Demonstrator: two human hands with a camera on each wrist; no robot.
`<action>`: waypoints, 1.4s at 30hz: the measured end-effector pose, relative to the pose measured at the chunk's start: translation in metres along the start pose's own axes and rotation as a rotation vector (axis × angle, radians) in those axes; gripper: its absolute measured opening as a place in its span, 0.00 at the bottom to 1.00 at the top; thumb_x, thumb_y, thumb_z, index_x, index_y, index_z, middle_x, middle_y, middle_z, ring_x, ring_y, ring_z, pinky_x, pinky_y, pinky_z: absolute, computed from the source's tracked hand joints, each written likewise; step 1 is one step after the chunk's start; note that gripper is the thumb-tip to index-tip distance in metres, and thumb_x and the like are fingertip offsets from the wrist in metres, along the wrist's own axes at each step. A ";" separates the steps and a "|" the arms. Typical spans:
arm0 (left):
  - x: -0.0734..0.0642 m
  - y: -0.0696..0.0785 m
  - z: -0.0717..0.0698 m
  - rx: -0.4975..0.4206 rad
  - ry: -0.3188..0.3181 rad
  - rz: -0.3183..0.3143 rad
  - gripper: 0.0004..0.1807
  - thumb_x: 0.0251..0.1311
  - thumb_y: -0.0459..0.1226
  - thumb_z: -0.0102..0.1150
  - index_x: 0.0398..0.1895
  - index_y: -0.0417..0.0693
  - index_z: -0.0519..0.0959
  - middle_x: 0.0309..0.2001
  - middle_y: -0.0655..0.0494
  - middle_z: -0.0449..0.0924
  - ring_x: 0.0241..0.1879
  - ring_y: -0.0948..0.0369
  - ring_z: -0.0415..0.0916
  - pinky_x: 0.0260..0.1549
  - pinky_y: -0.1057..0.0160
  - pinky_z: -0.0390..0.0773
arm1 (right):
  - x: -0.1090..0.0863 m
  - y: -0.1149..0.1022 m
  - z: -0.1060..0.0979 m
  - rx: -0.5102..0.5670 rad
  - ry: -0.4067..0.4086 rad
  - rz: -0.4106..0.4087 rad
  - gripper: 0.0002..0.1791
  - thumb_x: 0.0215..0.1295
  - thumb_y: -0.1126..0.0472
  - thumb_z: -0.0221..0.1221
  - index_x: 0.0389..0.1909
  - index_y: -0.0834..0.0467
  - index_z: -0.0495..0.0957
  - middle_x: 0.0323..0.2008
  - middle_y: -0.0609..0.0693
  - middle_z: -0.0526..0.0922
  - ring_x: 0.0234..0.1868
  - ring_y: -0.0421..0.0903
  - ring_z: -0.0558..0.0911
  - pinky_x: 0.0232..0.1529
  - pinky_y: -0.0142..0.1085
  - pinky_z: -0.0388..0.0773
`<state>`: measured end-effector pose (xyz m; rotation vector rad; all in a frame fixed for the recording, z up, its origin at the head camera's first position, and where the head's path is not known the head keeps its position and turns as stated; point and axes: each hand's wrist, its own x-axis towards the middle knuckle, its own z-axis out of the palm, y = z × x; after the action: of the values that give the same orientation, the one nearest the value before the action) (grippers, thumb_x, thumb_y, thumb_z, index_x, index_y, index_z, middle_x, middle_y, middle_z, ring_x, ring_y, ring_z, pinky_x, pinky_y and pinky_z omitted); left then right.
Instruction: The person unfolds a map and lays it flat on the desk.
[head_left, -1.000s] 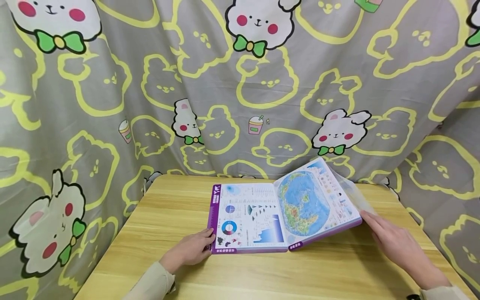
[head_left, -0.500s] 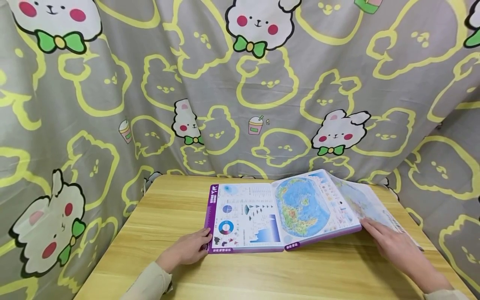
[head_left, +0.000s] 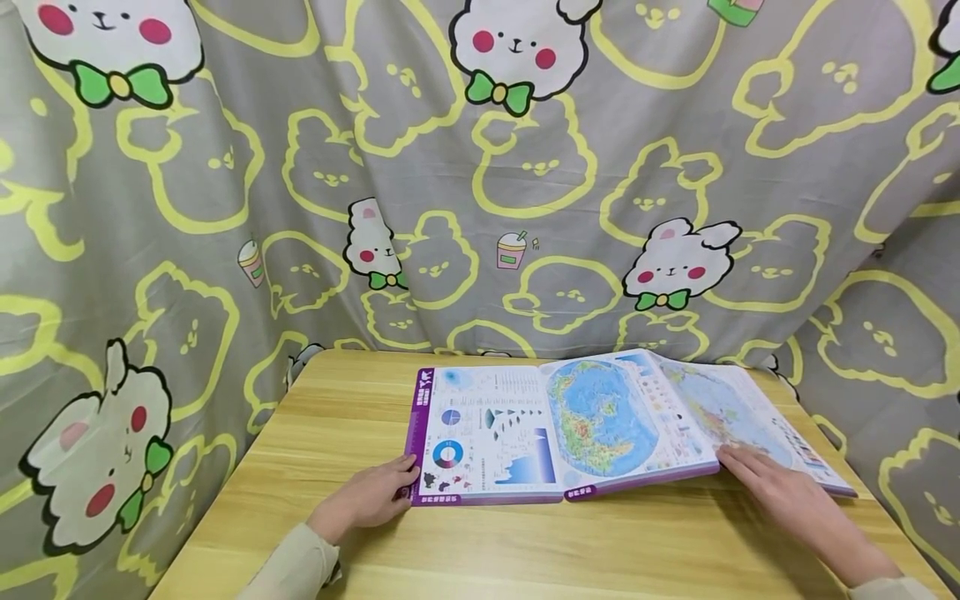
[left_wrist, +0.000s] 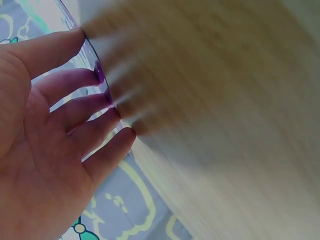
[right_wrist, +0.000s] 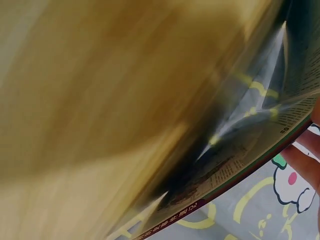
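Note:
A laminated folding map (head_left: 600, 417) with purple borders lies spread in panels across the table. Its left panel (head_left: 480, 442) carries charts, the middle one a blue world map, and the right panel (head_left: 750, 417) another map. The left hand (head_left: 367, 496) touches the left edge with fairly straight fingers; its fingertips line up along that edge in the left wrist view. At the front of the fold between middle and right panels, the right hand (head_left: 780, 492) pinches the map's edge, which stands raised. The right wrist view shows the printed underside (right_wrist: 225, 175), with fingers (right_wrist: 302, 162) beyond the edge.
A wooden table (head_left: 480, 550) bears the map. Behind and at both sides hangs a grey curtain (head_left: 540, 200) with yellow outlines and white rabbits. The map's right panel reaches close to the table's right edge.
The right panel has swung out to the right and lies unfolded. The middle panel has come down flatter, the right hand still at its corner. The map and left hand have shifted slightly left.

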<state>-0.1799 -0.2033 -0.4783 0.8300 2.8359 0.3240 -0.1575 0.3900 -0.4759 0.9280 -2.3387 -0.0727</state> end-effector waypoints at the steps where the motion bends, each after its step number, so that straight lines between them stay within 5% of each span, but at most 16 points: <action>1: 0.000 0.000 0.000 -0.007 -0.001 -0.003 0.28 0.61 0.39 0.59 0.61 0.34 0.70 0.66 0.38 0.62 0.65 0.44 0.60 0.61 0.45 0.63 | -0.001 0.000 0.001 -0.002 -0.006 -0.003 0.25 0.67 0.65 0.33 0.52 0.62 0.77 0.51 0.58 0.77 0.52 0.54 0.75 0.40 0.50 0.76; 13: 0.000 -0.006 -0.001 -0.018 -0.002 -0.018 0.28 0.60 0.40 0.59 0.62 0.35 0.70 0.67 0.39 0.61 0.65 0.44 0.60 0.61 0.43 0.62 | -0.005 0.002 0.006 0.019 -0.064 -0.043 0.39 0.75 0.56 0.13 0.53 0.62 0.76 0.47 0.62 0.80 0.43 0.59 0.81 0.29 0.47 0.81; 22: -0.001 -0.009 -0.002 -0.028 -0.015 -0.018 0.27 0.61 0.40 0.59 0.62 0.36 0.70 0.67 0.39 0.61 0.65 0.43 0.60 0.62 0.44 0.62 | -0.007 0.003 0.014 0.014 -0.035 -0.112 0.36 0.76 0.60 0.18 0.44 0.64 0.80 0.42 0.58 0.82 0.40 0.55 0.82 0.29 0.44 0.81; 28: -0.002 -0.010 -0.002 -0.043 -0.011 -0.024 0.28 0.60 0.40 0.60 0.62 0.36 0.70 0.67 0.39 0.61 0.65 0.43 0.60 0.61 0.42 0.62 | -0.008 0.003 0.016 0.016 -0.037 -0.129 0.24 0.65 0.66 0.34 0.44 0.62 0.81 0.42 0.56 0.82 0.39 0.53 0.82 0.26 0.42 0.80; 31: -0.001 -0.011 -0.001 -0.042 -0.010 -0.023 0.28 0.61 0.40 0.59 0.62 0.36 0.70 0.67 0.39 0.61 0.65 0.43 0.60 0.61 0.42 0.62 | -0.008 0.001 0.016 0.005 -0.050 -0.127 0.28 0.73 0.63 0.29 0.43 0.62 0.81 0.42 0.56 0.83 0.38 0.52 0.82 0.27 0.42 0.81; 33: -0.001 -0.011 0.000 -0.042 -0.011 -0.021 0.28 0.61 0.41 0.59 0.62 0.36 0.70 0.67 0.39 0.61 0.65 0.43 0.60 0.61 0.42 0.62 | -0.009 0.002 0.017 0.012 -0.071 -0.125 0.24 0.71 0.64 0.34 0.44 0.62 0.82 0.42 0.56 0.83 0.38 0.54 0.82 0.27 0.42 0.81; 35: 0.000 -0.012 0.000 -0.041 -0.011 -0.019 0.28 0.61 0.41 0.58 0.62 0.36 0.70 0.67 0.39 0.61 0.65 0.43 0.59 0.61 0.42 0.61 | -0.010 0.001 0.018 0.004 -0.084 -0.121 0.33 0.77 0.59 0.24 0.43 0.61 0.82 0.42 0.56 0.83 0.38 0.53 0.82 0.25 0.41 0.81; 39: 0.000 -0.012 0.001 -0.045 -0.008 -0.022 0.28 0.61 0.41 0.59 0.62 0.36 0.70 0.67 0.39 0.61 0.65 0.44 0.59 0.61 0.43 0.61 | -0.011 0.001 0.018 0.007 -0.108 -0.118 0.30 0.76 0.60 0.28 0.43 0.61 0.82 0.42 0.56 0.83 0.38 0.55 0.82 0.24 0.41 0.80; 42: 0.000 -0.013 0.002 -0.042 -0.007 -0.028 0.28 0.61 0.42 0.59 0.62 0.37 0.70 0.67 0.40 0.61 0.65 0.44 0.59 0.61 0.42 0.61 | -0.011 0.002 0.019 0.010 -0.120 -0.122 0.20 0.66 0.66 0.40 0.44 0.61 0.82 0.42 0.56 0.83 0.39 0.56 0.82 0.25 0.42 0.81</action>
<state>-0.1859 -0.2134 -0.4830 0.7809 2.8212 0.3752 -0.1629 0.3955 -0.4962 1.0977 -2.3918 -0.1714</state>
